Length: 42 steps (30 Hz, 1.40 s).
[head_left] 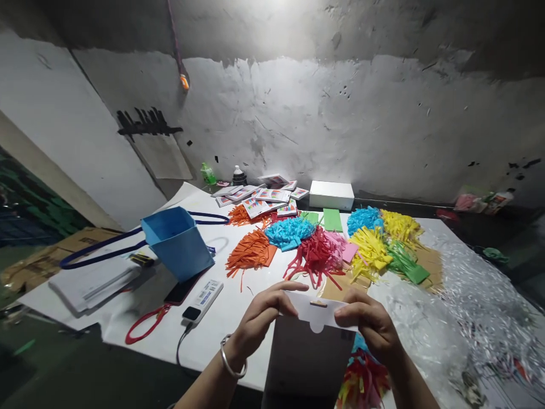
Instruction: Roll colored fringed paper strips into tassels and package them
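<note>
Close to me, a white cardboard box (pixel 313 358) stands in shadow at the table's near edge. Its top flap (pixel 317 315) has a slot and a rounded tab cut-out. My left hand (pixel 266 312), with a silver bangle on the wrist, pinches the flap's left end between thumb and fingers. At the other end, my right hand (pixel 372 321) grips the flap the same way. Red, yellow and blue paper fringe (pixel 364 378) shows beside the box under my right forearm. The inside of the box is hidden.
Fringed paper bundles, orange (pixel 249 250), red (pixel 315 255) and yellow (pixel 370 250) among them, lie beyond my hands. Leftward are a blue bag (pixel 179 244), a power bank (pixel 204 301) and a phone (pixel 183 289). Clear plastic (pixel 430 324) covers the right side; a white box (pixel 331 196) stands at the back.
</note>
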Tool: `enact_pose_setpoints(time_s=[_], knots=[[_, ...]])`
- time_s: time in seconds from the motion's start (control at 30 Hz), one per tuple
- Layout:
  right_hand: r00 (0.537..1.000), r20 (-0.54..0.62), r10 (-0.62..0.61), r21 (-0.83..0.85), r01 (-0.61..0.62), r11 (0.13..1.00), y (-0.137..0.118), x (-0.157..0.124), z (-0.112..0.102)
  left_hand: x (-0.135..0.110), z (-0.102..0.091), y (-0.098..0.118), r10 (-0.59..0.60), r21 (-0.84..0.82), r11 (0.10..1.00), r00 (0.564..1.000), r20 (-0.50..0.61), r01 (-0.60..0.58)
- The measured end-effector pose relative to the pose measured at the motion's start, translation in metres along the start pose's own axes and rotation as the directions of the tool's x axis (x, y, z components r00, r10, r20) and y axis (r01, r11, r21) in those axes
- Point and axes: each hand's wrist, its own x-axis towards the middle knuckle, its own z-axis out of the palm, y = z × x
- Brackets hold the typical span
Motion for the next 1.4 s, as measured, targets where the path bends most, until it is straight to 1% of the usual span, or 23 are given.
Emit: enact_pose_setpoints(time_s=[0.1,0.17,0.27,0.33,0.43,0.5,0.57,0.67,0.73,0.83,0.87,0.93,1.03,1.2,1.4], knots=[[0.993,0.088,-0.083,-0.159,0.097,0.982,-0.009,-0.001,-0.005,-0.001,0.000,0.005,0.021,0.098,0.995,0.999,0.043,-0.025],[0.985,0.127,-0.115,-0.297,0.148,0.943,-0.016,0.000,-0.007,-0.001,0.003,0.005,0.047,0.188,0.981,0.998,0.036,-0.053],[0.981,0.117,-0.154,-0.516,0.192,0.834,-0.026,0.008,-0.001,0.001,0.010,0.001,0.099,0.286,0.954,0.995,0.003,-0.096],[0.973,0.133,-0.187,-0.628,0.229,0.744,-0.030,0.016,0.008,0.003,0.016,0.001,0.123,0.320,0.940,0.992,0.012,-0.121],[0.953,0.231,-0.194,-0.725,0.302,0.619,-0.032,0.027,0.017,0.006,0.022,0.004,0.148,0.336,0.929,0.988,0.052,-0.157],[0.943,0.293,-0.160,-0.750,0.330,0.574,-0.031,0.032,0.017,0.007,0.023,0.006,0.157,0.332,0.927,0.985,0.077,-0.174],[0.935,0.335,-0.114,-0.750,0.338,0.569,-0.029,0.036,0.014,0.008,0.023,0.006,0.159,0.328,0.927,0.983,0.091,-0.180],[0.927,0.369,-0.068,-0.735,0.336,0.589,-0.025,0.040,0.007,0.010,0.021,0.005,0.163,0.325,0.927,0.981,0.105,-0.189],[0.920,0.385,-0.068,-0.737,0.351,0.578,-0.023,0.042,0.006,0.011,0.020,0.004,0.168,0.321,0.926,0.979,0.112,-0.196],[0.917,0.388,-0.089,-0.757,0.373,0.536,-0.022,0.044,0.007,0.013,0.018,0.003,0.175,0.312,0.929,0.979,0.110,-0.201],[0.919,0.384,-0.088,-0.759,0.369,0.537,-0.023,0.044,0.008,0.013,0.018,0.002,0.178,0.310,0.929,0.978,0.106,-0.202],[0.921,0.385,-0.064,-0.740,0.349,0.575,-0.024,0.045,0.008,0.013,0.018,0.001,0.183,0.312,0.928,0.979,0.093,-0.203],[0.909,0.415,-0.017,-0.699,0.331,0.634,-0.025,0.045,0.006,0.014,0.019,0.000,0.188,0.320,0.925,0.978,0.089,-0.207],[0.904,0.427,-0.023,-0.717,0.354,0.600,-0.022,0.046,0.002,0.016,0.020,0.003,0.200,0.318,0.922,0.974,0.103,-0.223],[0.897,0.442,-0.004,-0.692,0.344,0.634,-0.020,0.046,-0.001,0.018,0.020,0.005,0.176,0.325,0.922,0.976,0.130,-0.210]])
